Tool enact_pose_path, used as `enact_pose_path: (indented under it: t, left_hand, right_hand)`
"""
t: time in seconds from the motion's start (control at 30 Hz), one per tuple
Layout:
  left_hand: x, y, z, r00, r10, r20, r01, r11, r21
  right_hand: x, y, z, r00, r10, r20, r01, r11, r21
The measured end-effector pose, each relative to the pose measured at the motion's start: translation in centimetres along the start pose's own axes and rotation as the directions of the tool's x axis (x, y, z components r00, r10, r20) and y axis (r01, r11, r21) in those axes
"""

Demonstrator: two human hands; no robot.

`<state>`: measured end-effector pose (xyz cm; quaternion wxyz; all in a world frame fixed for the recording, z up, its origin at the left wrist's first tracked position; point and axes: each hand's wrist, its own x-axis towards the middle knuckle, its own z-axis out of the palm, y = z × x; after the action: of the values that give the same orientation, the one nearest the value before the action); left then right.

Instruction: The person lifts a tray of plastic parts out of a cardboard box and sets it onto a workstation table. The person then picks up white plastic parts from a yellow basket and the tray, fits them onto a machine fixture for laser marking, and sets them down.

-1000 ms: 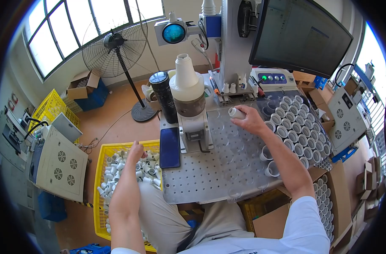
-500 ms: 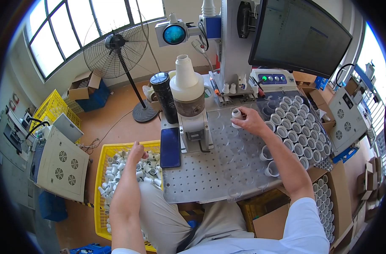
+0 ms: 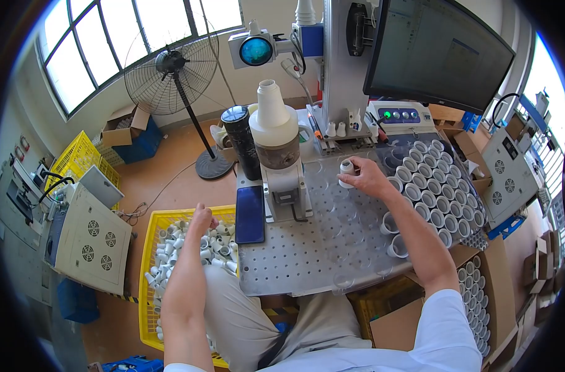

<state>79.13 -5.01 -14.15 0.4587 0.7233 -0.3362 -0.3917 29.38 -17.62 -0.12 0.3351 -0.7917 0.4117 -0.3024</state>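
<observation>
My right hand (image 3: 364,177) is closed around a small white fitting (image 3: 346,167), which stands upright over the perforated metal table (image 3: 282,260). Right of that hand, rows of white cups (image 3: 428,183) cover the table's right side. My left hand (image 3: 202,220) is over the yellow basket (image 3: 145,297), with its fingers curled; whatever they hold, if anything, is too small to make out. Many white fittings (image 3: 168,251) fill the basket below it. Between my hands stands a machine with a white cone-shaped piece (image 3: 270,108) on top.
A blue phone (image 3: 250,215) and a black cylinder (image 3: 239,139) are left of the machine. A monitor (image 3: 440,53) hangs over the back right. A fan (image 3: 171,65) stands beyond the basket. More white cups fill a cardboard box (image 3: 499,291) at the lower right.
The white fitting in my right hand has turned from lying tilted to standing upright. My left hand has stayed over the basket, shifting only slightly.
</observation>
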Motion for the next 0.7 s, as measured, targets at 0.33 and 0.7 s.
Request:
enact_pose_path:
  t: [0.33,0.7]
  left_hand:
    - [-0.2,7.6,2.4,0.774,0.497,-0.393,-0.541,0.841,-0.002]
    - [-13.1,35.4,12.2,0.819,0.513,-0.258,-0.571,0.771,-0.282]
  right_hand:
    - [0.0,-0.1,-0.2,0.999,0.034,0.007,-0.034,0.999,0.005]
    - [3.1,-12.9,-2.7,0.956,-0.09,-0.281,0.193,0.91,0.367]
